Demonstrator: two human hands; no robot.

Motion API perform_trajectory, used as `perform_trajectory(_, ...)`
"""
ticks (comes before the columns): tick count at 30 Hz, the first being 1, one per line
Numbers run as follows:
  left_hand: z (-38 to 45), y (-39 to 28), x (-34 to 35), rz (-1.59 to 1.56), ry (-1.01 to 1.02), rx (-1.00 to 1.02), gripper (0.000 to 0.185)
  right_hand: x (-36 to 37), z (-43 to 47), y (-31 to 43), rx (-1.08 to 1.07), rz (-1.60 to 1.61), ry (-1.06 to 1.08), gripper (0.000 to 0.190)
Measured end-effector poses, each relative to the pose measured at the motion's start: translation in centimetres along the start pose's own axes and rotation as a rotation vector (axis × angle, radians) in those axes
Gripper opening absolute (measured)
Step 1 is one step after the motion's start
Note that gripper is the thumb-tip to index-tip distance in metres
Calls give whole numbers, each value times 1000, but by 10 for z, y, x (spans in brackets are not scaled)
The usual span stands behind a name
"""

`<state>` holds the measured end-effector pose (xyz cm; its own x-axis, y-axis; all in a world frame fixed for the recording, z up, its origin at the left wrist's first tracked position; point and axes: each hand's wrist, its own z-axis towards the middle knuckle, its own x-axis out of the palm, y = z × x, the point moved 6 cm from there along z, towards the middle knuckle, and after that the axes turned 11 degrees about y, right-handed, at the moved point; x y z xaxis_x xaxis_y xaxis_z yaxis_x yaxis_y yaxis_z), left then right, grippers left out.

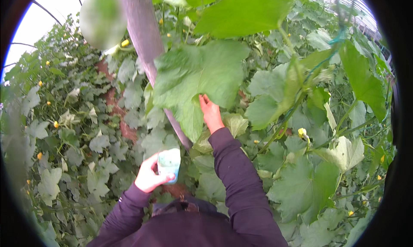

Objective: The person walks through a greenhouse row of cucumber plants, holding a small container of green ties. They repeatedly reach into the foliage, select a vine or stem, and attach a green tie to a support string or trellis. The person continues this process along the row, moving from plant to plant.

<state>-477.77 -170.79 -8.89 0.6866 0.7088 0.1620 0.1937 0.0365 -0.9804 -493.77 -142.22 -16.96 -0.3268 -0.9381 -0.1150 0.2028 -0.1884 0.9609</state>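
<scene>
My left hand [149, 174] holds a small pale blue-green cup [169, 163] at waist height, thumb across its near side. Its mouth is tilted toward me, and what lies inside cannot be made out. Further forward, my right hand [211, 110] is at a broad green leaf [206, 69], its fingertips together at the notch near the leaf's base. Whether the fingers pinch the leaf stalk or something small is hidden. Another large leaf [245, 13], blurred and bright, hangs above it.
A thick post [143, 31] slants down behind the broad leaf. To the right, a vine stem [290, 113] runs along teal twine [322, 63]. A closed yellow flower [302, 133] stands out from it. Dense vines flank a strip of reddish soil [117, 114] at left.
</scene>
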Motion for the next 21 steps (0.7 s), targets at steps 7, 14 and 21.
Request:
perform_trajectory(7, 14, -9, 23, 30, 149, 33, 72, -68, -59, 11, 152, 507, 48, 26)
perform_trajectory(14, 36, -57, 53, 334, 315, 351, 66, -95, -96, 56, 223, 305, 303, 22)
perform_trajectory(21, 55, -81, 60, 240, 279, 354, 65, -99, -125, 121, 251, 13, 483, 41)
